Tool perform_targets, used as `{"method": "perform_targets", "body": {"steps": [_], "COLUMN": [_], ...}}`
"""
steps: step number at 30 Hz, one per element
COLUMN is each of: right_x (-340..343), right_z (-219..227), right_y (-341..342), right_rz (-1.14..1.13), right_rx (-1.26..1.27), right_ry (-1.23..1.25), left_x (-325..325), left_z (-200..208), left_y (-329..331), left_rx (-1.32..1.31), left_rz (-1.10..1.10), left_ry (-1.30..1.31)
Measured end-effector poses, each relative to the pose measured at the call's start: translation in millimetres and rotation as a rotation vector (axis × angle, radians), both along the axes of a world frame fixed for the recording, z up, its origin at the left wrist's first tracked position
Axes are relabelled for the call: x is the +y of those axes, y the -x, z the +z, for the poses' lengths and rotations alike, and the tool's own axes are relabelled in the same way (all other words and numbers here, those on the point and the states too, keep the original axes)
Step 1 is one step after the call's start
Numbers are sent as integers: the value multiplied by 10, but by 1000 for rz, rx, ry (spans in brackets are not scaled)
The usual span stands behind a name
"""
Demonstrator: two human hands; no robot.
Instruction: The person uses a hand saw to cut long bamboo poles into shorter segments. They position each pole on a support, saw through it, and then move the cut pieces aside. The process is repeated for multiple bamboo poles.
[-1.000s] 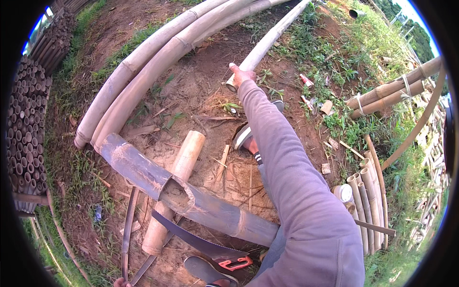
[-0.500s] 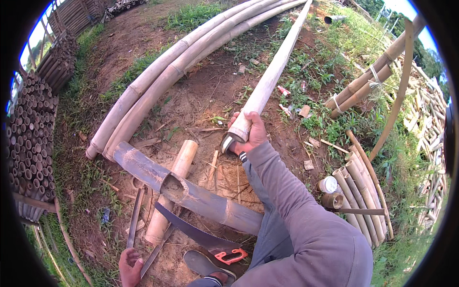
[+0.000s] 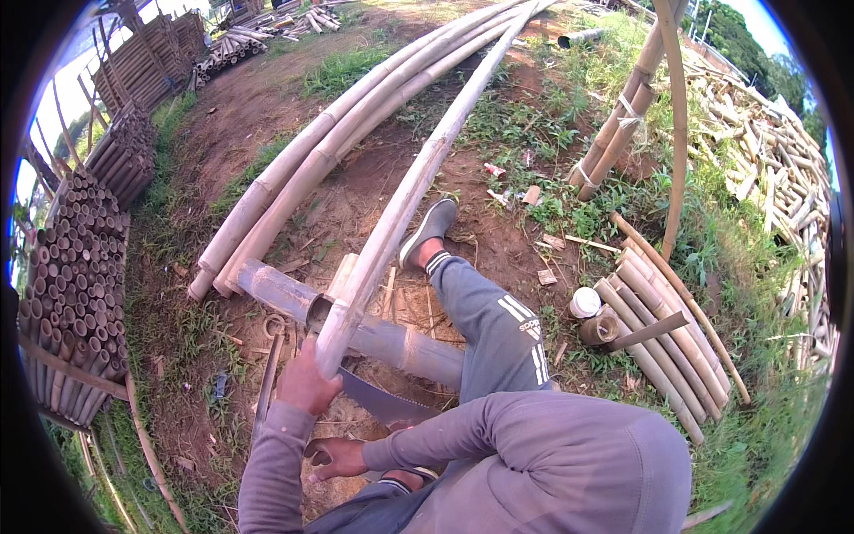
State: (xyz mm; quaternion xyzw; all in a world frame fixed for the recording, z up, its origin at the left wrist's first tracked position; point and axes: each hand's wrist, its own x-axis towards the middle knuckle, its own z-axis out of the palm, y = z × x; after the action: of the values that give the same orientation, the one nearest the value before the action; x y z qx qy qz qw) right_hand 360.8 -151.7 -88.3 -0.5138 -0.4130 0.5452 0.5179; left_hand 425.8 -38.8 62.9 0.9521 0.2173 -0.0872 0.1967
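Note:
A long pale bamboo pole (image 3: 405,209) slants down toward me and passes over the thick grey bamboo piece (image 3: 405,347), by the notch in its top. My left hand (image 3: 307,381) is wrapped round the pole's near end. Below it, my right hand (image 3: 338,458) is empty, its fingers loosely bent and apart. A handsaw (image 3: 378,398) lies just above my right hand; its dark blade shows, while its handle is mostly hidden behind my right forearm. Left of my left hand stands a long dark blade or strip (image 3: 267,378), partly covered by my sleeve.
Long bamboo poles (image 3: 325,147) curve away on the ground. At right lie several short bamboo lengths (image 3: 654,334), a white-topped container (image 3: 585,303) and a brown cup-like container (image 3: 600,329). Tied bamboo (image 3: 618,133) stands behind. Stacked bamboo (image 3: 76,276) fills the left side.
The pole's near end has come down and left, over the thick bamboo. My left hand has taken hold of it; my right hand has let go and moved down left. My view has shifted.

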Motion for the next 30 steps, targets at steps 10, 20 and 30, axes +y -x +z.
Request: {"method": "perform_targets", "body": {"steps": [10, 20, 30], "right_x": [-540, 996, 1612], "right_z": [698, 856, 711], "right_y": [-3584, -3095, -923], "right_rz": [-1116, -895, -733], "right_rx": [486, 799, 607], "right_ry": [-19, -222, 225], "left_x": [724, 928, 1608], "left_z": [-300, -770, -1681], "left_y": [3801, 5730, 4252], "left_rx": [11, -476, -2172], "left_rz": [456, 1609, 1389], "left_ry": [-327, -187, 977]}}
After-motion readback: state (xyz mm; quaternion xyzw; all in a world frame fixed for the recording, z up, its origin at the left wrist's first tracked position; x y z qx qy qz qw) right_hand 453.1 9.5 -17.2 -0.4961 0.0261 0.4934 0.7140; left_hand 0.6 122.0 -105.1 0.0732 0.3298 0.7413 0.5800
